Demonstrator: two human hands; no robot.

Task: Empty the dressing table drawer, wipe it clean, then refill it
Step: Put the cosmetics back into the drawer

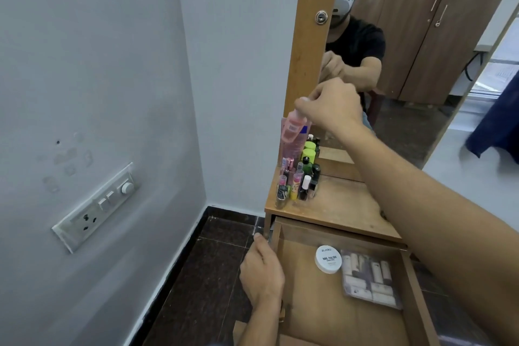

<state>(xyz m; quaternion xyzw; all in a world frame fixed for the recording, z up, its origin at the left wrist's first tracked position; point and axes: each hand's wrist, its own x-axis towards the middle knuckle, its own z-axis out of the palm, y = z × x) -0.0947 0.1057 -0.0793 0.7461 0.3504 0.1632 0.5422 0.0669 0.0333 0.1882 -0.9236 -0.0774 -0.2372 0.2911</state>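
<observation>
Emptying: pink bottle [292, 128] is pinched at cap by right hand [334, 105] grip over worktop [345, 205] bottles [297, 177]; drawer [418, 303] side is clamped in left hand [262, 272] grip. Best set upright beside them, none toppled.

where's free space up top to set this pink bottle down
The tabletop is bare right of the bottle cluster, from mirror base to front edge. Its left rear corner is crowded. The drawer floor is free left of and before the white tub and packet.
</observation>
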